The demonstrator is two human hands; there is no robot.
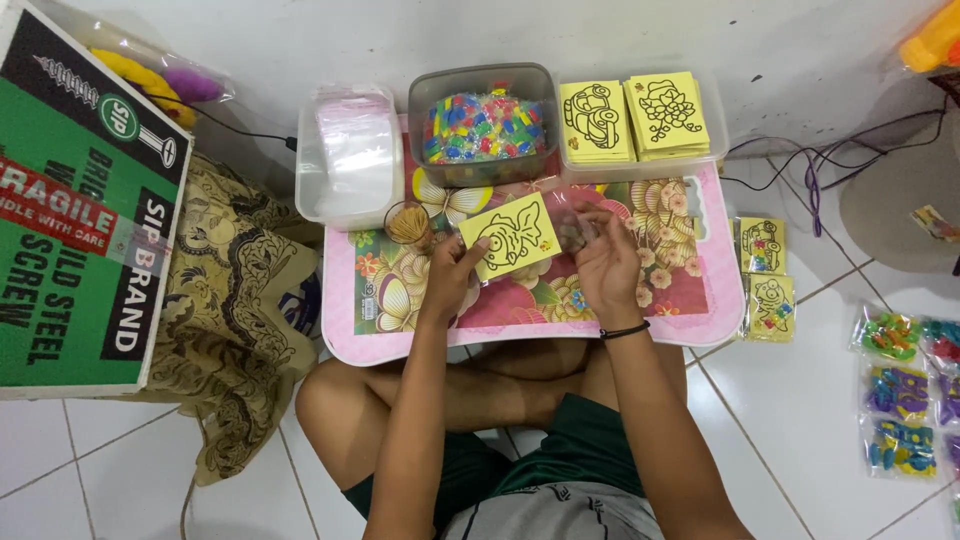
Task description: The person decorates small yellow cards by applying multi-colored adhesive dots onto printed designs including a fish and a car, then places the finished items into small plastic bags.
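My left hand (pixel 447 275) pinches the lower left edge of a yellow card with a black fish outline (pixel 510 236), held over a small pink floral table (pixel 690 300). My right hand (pixel 603 262) is closed around a crinkled clear plastic bag (pixel 572 230) just to the right of the card. The bag touches the card's right edge. What the bag contains is hidden by my fingers.
Along the table's far edge stand a tub of clear bags (pixel 348 150), a tub of small coloured pieces (pixel 484 127) and a tray of yellow outline cards (pixel 633 115). A bundle of rubber bands (pixel 408 224) lies near my left hand. Packed cards (pixel 766 275) and toy packets (pixel 900 390) lie on the floor at right, a cardboard box (pixel 80 200) at left.
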